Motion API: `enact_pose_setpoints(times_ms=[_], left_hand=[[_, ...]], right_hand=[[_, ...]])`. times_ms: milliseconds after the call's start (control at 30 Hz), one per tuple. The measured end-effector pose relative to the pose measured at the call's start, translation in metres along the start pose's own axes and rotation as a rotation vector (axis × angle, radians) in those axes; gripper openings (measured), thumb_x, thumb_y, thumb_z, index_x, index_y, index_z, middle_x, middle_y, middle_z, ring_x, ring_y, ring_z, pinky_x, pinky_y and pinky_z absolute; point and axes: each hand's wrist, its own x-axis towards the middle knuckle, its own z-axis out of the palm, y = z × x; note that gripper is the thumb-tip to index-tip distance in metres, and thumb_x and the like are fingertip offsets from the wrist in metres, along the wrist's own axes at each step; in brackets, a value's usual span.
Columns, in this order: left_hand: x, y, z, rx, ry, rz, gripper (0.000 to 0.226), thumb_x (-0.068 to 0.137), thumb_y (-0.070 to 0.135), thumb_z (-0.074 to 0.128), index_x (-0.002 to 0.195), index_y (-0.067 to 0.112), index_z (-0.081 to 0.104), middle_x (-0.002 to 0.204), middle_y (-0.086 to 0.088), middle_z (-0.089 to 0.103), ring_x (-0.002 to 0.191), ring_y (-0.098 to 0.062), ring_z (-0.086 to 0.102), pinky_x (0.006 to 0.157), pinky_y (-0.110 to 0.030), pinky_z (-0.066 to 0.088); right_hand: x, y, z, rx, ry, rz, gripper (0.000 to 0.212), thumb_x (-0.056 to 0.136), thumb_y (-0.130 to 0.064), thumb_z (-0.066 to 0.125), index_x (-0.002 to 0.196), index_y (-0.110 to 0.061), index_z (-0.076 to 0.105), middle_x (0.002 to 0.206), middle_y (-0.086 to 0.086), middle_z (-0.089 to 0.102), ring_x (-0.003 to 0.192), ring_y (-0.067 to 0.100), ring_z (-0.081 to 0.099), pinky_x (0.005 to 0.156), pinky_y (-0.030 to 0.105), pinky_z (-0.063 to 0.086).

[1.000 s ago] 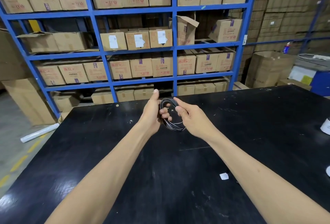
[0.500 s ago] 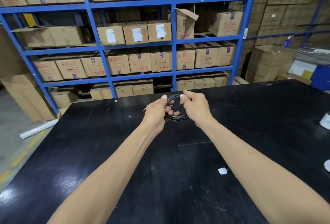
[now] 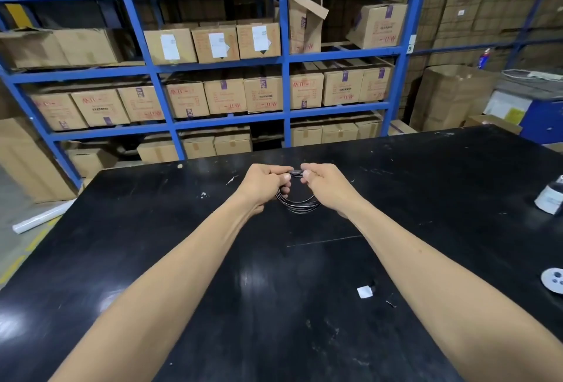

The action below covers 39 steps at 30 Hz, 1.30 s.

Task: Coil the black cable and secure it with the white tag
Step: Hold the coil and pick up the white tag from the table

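Note:
The black cable [image 3: 300,208] is wound into a small round coil of several loops, held upright over the far middle of the black table [image 3: 152,244]. My left hand [image 3: 263,182] pinches the coil's upper left side, and my right hand [image 3: 327,183] pinches its upper right side. The two thumbs almost meet at the top of the coil. A small white tag [image 3: 364,292] lies flat on the table, nearer to me and to the right, apart from both hands.
A white roll [image 3: 550,200] stands at the table's right edge, and a white disc [image 3: 554,280] lies nearer along that edge. Blue shelving [image 3: 285,55] stacked with cardboard boxes rises behind the table. A white tube [image 3: 39,220] lies on the floor at left.
Both hands have turned the coil from a tilted grip to an upright one, with the fingertips now meeting on top of it. The hands sit a little lower, close over the table.

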Motion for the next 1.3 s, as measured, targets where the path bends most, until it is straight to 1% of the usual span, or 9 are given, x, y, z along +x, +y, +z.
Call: enact_pose_setpoints(times_ms=[100,200,333,433,567,767,900,1133,1300], left_hand=[[0.014,-0.007,0.015,-0.045,0.025,-0.016,0.025,0.095,-0.003,0.057,0.118,-0.004,0.068,0.072,-0.009,0.062,0.058,-0.013,0.053,0.057,-0.023,0.055],[0.029,-0.016,0.020,0.115,0.003,-0.022,0.024,0.093,0.004,0.063,0.115,0.004,0.072,0.072,-0.007,0.067,0.055,-0.009,0.058,0.055,-0.022,0.055],[0.055,-0.024,0.021,0.321,-0.151,0.017,0.017,0.093,0.017,0.067,0.103,0.029,0.075,0.066,0.001,0.067,0.057,-0.007,0.063,0.059,-0.029,0.060],[0.077,-0.034,0.027,0.404,-0.089,0.110,0.014,0.092,0.015,0.068,0.103,0.016,0.077,0.071,-0.002,0.069,0.058,-0.008,0.063,0.066,-0.028,0.059],[0.098,-0.056,0.043,0.405,0.005,0.085,0.018,0.093,0.011,0.065,0.107,0.007,0.075,0.065,-0.002,0.066,0.049,-0.006,0.057,0.055,-0.017,0.051],[0.114,-0.082,0.056,0.495,-0.243,-0.026,0.016,0.094,0.024,0.064,0.100,0.017,0.078,0.067,0.002,0.065,0.057,-0.007,0.066,0.048,-0.016,0.045],[0.120,-0.112,0.083,0.478,-0.212,-0.150,0.015,0.093,0.016,0.064,0.097,0.010,0.077,0.064,-0.002,0.063,0.050,-0.009,0.059,0.040,-0.013,0.041],[0.116,-0.168,0.112,0.617,-0.118,-0.167,0.024,0.092,0.013,0.060,0.107,0.003,0.075,0.103,-0.017,0.075,0.091,-0.031,0.073,0.087,-0.038,0.058],[0.110,-0.191,0.119,0.628,-0.117,-0.227,0.026,0.094,0.012,0.056,0.111,0.003,0.074,0.108,-0.021,0.073,0.100,-0.034,0.070,0.090,-0.040,0.056]], right_hand=[[0.012,0.020,-0.004,0.153,0.103,0.062,0.031,0.104,-0.017,0.053,0.133,-0.016,0.063,0.099,-0.002,0.075,0.107,0.015,0.068,0.093,0.033,0.054],[0.020,0.036,-0.002,0.060,0.134,0.052,0.014,0.104,-0.019,0.055,0.115,-0.018,0.063,0.095,-0.001,0.075,0.088,0.005,0.069,0.069,0.022,0.051],[0.035,0.050,-0.007,0.030,0.128,0.024,0.011,0.101,-0.018,0.061,0.105,-0.020,0.071,0.087,-0.005,0.077,0.073,0.000,0.069,0.063,0.014,0.050],[0.048,0.058,-0.010,0.122,0.170,0.051,0.009,0.095,-0.016,0.070,0.098,-0.019,0.079,0.079,-0.002,0.078,0.065,-0.001,0.070,0.064,0.014,0.054],[0.067,0.074,-0.009,0.220,0.129,0.153,0.014,0.096,-0.008,0.067,0.102,-0.009,0.080,0.080,0.008,0.077,0.071,0.013,0.071,0.072,0.024,0.058],[0.074,0.119,-0.004,0.205,0.098,0.265,0.017,0.094,-0.001,0.066,0.098,-0.008,0.081,0.084,0.012,0.079,0.077,0.022,0.078,0.079,0.028,0.063],[0.069,0.156,0.000,0.196,0.056,0.313,0.017,0.091,-0.005,0.072,0.088,-0.018,0.082,0.083,0.009,0.081,0.074,0.016,0.077,0.077,0.024,0.062],[0.034,0.243,-0.011,-0.015,-0.062,0.485,0.023,0.091,-0.039,0.070,0.110,-0.028,0.077,0.097,-0.007,0.073,0.111,0.014,0.065,0.101,0.029,0.049],[-0.005,0.287,-0.001,-0.707,-0.592,0.381,0.046,0.080,-0.026,0.080,0.124,-0.033,0.071,0.127,0.000,0.058,0.123,0.024,0.053,0.099,0.033,0.043]])
